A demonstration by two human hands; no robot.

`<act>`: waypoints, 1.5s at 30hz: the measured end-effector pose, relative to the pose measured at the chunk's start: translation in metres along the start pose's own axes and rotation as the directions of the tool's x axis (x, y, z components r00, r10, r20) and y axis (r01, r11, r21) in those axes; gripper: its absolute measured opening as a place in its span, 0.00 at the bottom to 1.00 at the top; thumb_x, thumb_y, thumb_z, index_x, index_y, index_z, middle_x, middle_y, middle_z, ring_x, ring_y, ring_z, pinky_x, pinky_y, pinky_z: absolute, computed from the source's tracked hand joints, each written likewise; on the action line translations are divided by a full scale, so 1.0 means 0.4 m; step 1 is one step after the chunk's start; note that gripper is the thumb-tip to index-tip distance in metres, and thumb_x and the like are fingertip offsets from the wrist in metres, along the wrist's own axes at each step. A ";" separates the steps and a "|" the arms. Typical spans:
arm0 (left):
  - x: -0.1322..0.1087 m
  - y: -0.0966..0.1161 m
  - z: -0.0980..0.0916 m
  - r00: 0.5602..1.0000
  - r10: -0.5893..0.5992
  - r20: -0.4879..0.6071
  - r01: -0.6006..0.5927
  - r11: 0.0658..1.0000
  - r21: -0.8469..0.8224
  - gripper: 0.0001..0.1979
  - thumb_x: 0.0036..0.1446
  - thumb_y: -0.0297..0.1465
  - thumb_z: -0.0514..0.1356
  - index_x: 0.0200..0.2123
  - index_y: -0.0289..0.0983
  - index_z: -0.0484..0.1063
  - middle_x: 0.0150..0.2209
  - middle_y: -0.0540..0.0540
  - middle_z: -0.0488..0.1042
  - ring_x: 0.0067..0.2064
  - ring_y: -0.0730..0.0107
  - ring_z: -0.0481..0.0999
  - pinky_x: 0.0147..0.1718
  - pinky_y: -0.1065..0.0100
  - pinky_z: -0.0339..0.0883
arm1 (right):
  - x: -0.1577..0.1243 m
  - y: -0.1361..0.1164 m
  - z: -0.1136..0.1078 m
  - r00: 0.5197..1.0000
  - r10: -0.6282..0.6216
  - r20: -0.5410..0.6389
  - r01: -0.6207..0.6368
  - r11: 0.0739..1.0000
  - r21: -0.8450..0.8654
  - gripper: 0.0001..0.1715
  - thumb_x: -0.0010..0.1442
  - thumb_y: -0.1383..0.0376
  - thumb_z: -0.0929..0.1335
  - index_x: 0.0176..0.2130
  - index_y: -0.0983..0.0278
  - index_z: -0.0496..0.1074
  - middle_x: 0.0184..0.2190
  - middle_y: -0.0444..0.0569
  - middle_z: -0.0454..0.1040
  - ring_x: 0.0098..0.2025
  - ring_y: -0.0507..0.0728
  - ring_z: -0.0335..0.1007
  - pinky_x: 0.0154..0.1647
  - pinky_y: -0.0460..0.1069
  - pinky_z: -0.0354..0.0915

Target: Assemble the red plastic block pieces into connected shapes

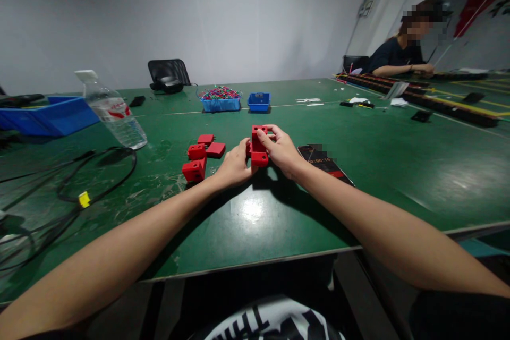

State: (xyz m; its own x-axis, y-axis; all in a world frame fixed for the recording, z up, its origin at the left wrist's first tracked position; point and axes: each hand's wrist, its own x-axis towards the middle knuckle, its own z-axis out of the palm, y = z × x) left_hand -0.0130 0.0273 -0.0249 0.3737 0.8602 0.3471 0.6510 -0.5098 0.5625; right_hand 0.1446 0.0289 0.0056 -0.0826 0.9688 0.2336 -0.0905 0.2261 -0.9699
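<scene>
Both my hands meet at the middle of the green table (pixel 398 159) around a stack of red plastic blocks (pixel 258 146). My right hand (pixel 282 150) wraps its fingers over the top and right side of the stack. My left hand (pixel 236 166) is closed against the stack's left side. Several loose red blocks (pixel 201 155) lie just left of my left hand, some flat, some with holes showing.
A phone (pixel 324 162) lies right of my right hand. A tilted water bottle (pixel 113 111) and black cables (pixel 79 180) are at the left. Blue bins (pixel 221 102) (pixel 258 101) stand further back, a blue tray (pixel 48 117) far left. Another person (pixel 402 53) sits at the far right.
</scene>
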 end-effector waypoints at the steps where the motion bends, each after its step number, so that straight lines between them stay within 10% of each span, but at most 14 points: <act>1: 0.001 -0.002 0.000 1.000 0.009 -0.007 -0.009 0.998 -0.059 0.40 0.50 0.30 0.63 0.65 0.33 0.52 0.59 0.30 0.70 0.56 0.51 0.76 0.56 0.49 0.70 | 0.000 0.001 -0.001 1.000 0.006 0.003 -0.006 1.000 -0.012 0.26 0.55 0.47 0.73 0.45 0.62 0.70 0.34 0.45 0.75 0.35 0.53 0.75 0.37 0.49 0.72; 15: -0.003 0.015 -0.001 0.986 0.140 -0.088 -0.159 0.949 -0.271 0.54 0.44 0.39 0.73 0.67 0.36 0.46 0.66 0.29 0.60 0.67 0.47 0.64 0.65 0.48 0.60 | 0.000 -0.006 -0.011 0.996 -0.027 0.087 0.054 0.948 -0.315 0.14 0.63 0.57 0.69 0.46 0.62 0.72 0.36 0.49 0.78 0.36 0.56 0.77 0.39 0.51 0.72; 21: -0.002 0.009 0.004 0.992 -0.019 -0.122 -0.009 0.973 -0.230 0.53 0.40 0.40 0.74 0.63 0.35 0.48 0.60 0.30 0.66 0.61 0.49 0.70 0.60 0.49 0.65 | 0.000 -0.036 -0.042 0.944 -0.158 0.291 0.330 0.489 -0.808 0.26 0.70 0.63 0.62 0.64 0.66 0.62 0.54 0.62 0.75 0.55 0.65 0.73 0.57 0.60 0.64; 27: -0.004 0.013 0.002 0.988 -0.072 -0.139 0.057 0.992 -0.112 0.53 0.41 0.39 0.72 0.64 0.37 0.47 0.59 0.32 0.64 0.60 0.48 0.70 0.59 0.49 0.65 | 0.003 -0.039 -0.072 0.910 0.159 0.382 0.344 0.223 -0.912 0.33 0.65 0.60 0.67 0.65 0.67 0.62 0.54 0.67 0.75 0.54 0.69 0.73 0.52 0.59 0.66; 37: -0.011 0.026 0.002 0.990 -0.075 -0.116 0.074 0.997 -0.010 0.50 0.42 0.40 0.71 0.64 0.35 0.49 0.61 0.31 0.63 0.61 0.47 0.69 0.60 0.48 0.64 | 0.010 -0.044 -0.082 0.925 0.103 0.366 0.327 0.274 -0.905 0.33 0.57 0.70 0.71 0.61 0.67 0.65 0.50 0.64 0.77 0.51 0.67 0.74 0.47 0.54 0.66; 45: -0.010 0.027 -0.002 0.988 -0.113 -0.105 0.108 0.993 -0.049 0.50 0.43 0.40 0.71 0.64 0.37 0.48 0.62 0.31 0.63 0.61 0.47 0.69 0.60 0.47 0.64 | 0.016 -0.049 -0.066 0.928 -0.349 0.130 0.314 0.545 -0.777 0.24 0.56 0.68 0.68 0.52 0.64 0.63 0.47 0.58 0.72 0.47 0.62 0.70 0.50 0.57 0.67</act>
State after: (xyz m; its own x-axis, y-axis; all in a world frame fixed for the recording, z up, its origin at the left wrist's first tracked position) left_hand -0.0080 0.0182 -0.0195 0.2269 0.9057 0.3582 0.6542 -0.4142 0.6329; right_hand 0.1720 0.0333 0.0245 -0.1744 0.8071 0.5640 0.6960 0.5062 -0.5092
